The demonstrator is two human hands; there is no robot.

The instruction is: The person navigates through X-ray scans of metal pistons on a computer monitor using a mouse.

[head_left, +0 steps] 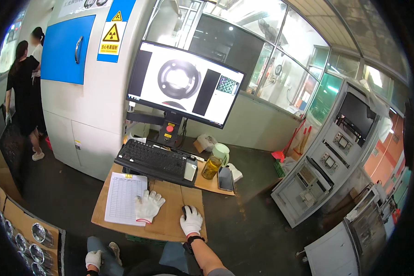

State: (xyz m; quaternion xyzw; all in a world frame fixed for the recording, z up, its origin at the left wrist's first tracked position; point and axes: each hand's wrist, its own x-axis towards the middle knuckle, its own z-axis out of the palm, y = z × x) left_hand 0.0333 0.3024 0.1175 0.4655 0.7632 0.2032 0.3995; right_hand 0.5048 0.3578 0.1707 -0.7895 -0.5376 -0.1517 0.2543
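Note:
My right hand (191, 222), in a white knit glove, rests over a black computer mouse (185, 211) on a cardboard-covered desk (168, 225). A dark band circles that wrist. At the lower left my left hand (94, 260), also gloved, lies on my thigh with its fingers curled in; nothing shows in it. Between the hands lies a loose white glove (149, 206), partly over a printed sheet (123, 198) held by a yellow clip. Behind them is a black keyboard (152, 158). The monitor (184, 85) above displays a grey ring-shaped part with a bright centre.
A jar of yellow-brown liquid (211, 168), a pale green pitcher (221, 152) and a phone (225, 178) stand or lie right of the keyboard. Metal cylindrical parts (40, 234) sit lower left. A grey instrument cabinet (322, 161) stands right; two people (20, 83) stand far left.

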